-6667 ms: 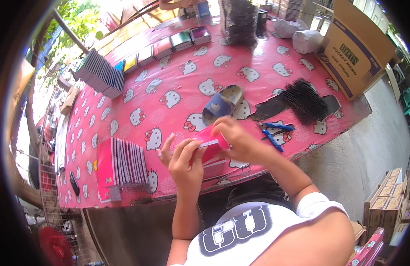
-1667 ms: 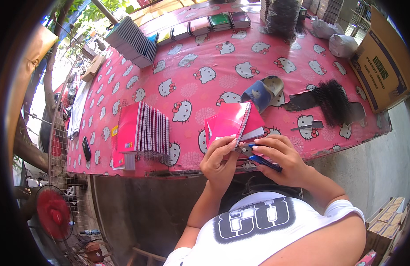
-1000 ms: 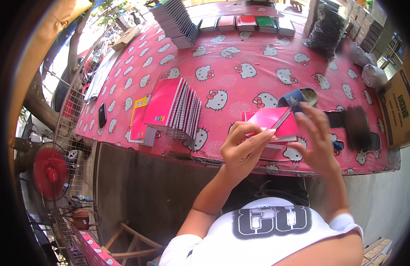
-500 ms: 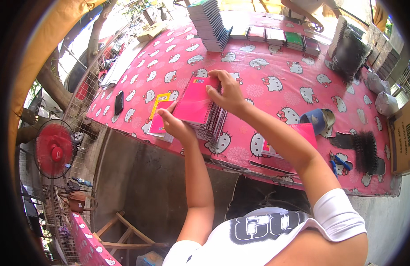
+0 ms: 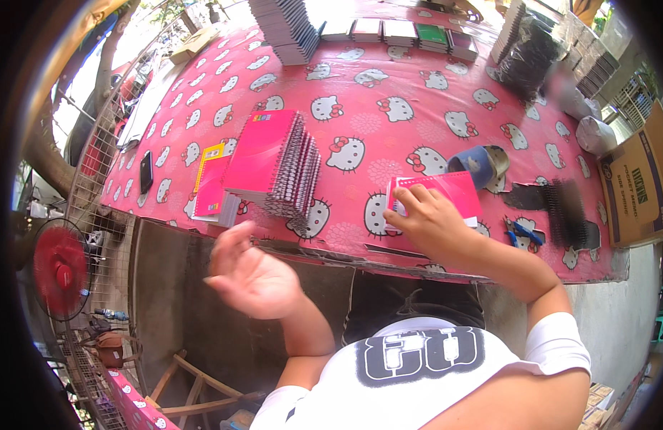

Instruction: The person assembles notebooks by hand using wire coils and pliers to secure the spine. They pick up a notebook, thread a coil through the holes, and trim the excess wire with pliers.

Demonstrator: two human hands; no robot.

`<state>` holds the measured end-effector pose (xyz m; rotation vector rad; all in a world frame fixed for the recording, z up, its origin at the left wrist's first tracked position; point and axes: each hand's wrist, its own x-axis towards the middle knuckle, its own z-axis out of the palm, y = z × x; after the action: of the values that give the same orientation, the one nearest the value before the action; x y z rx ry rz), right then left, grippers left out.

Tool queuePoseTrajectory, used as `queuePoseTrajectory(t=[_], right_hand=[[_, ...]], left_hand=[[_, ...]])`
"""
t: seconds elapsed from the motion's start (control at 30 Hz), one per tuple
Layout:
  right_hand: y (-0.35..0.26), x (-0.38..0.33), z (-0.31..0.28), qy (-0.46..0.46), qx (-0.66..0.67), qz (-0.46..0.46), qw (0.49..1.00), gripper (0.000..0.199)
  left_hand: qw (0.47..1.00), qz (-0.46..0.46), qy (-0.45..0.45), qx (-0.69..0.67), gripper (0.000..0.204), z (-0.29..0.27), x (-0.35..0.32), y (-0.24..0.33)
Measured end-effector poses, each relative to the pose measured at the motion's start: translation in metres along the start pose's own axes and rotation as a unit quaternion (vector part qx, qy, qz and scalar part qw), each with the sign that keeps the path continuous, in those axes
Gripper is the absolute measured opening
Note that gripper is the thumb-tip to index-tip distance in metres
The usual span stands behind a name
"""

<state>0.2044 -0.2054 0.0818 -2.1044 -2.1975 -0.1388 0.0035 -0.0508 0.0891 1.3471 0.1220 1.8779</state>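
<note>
My right hand point(image 5: 433, 221) is on a pink notebook point(image 5: 457, 192) near the table's front edge, its fingers and thumb bent at the notebook's left side. Whether the notebook is lifted at all is hard to see. My left hand point(image 5: 256, 278) hangs in front of the table edge, palm up, fingers apart, holding nothing. Beyond it stands a tall stack of pink spiral notebooks point(image 5: 263, 150), with the spiral bindings on its right side. Left of that stack, partly covered by it, lies a lower pile of pink notebooks point(image 5: 211, 188) with a yellow piece point(image 5: 209, 159) at its top edge.
Blue-handled pliers point(image 5: 521, 235) and black binding coils point(image 5: 564, 215) lie at the right, near a blue roll-shaped item point(image 5: 473, 166) and a cardboard box point(image 5: 636, 183). A phone point(image 5: 145, 172) is at the left. Notebook stacks point(image 5: 285, 32) line the back. A red fan point(image 5: 61, 269) stands left.
Both hands have left the tall notebook stack. My right hand has moved right onto the separate pink notebook; my left hand has drawn back and opened. The view has shifted right.
</note>
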Motion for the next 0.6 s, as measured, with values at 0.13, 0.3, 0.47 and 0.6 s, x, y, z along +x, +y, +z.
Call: queuePoseTrajectory(t=[0.13,0.3,0.47,0.6], right_hand=[[0.004,0.0,-0.003,-0.043,0.084,-0.003,0.996,0.026],[0.023,0.006,-0.009,-0.06,0.155,-0.023,0.986,0.022],[0.007,0.005,-0.012,-0.05,0.065,-0.016,0.996,0.027],[0.025,0.011,-0.019,-0.097,0.178,-0.016,0.979,0.024]], left_hand=[[0.978,-0.172,-0.122,0.0,0.037,0.033,-0.031,-0.001],[0.924,-0.352,-0.123,-0.091,0.038,0.039,-0.049,-0.005],[0.905,-0.393,-0.117,-0.111,0.036,0.044,-0.052,-0.008],[0.892,-0.426,-0.104,-0.11,0.034,0.05,-0.054,-0.005]])
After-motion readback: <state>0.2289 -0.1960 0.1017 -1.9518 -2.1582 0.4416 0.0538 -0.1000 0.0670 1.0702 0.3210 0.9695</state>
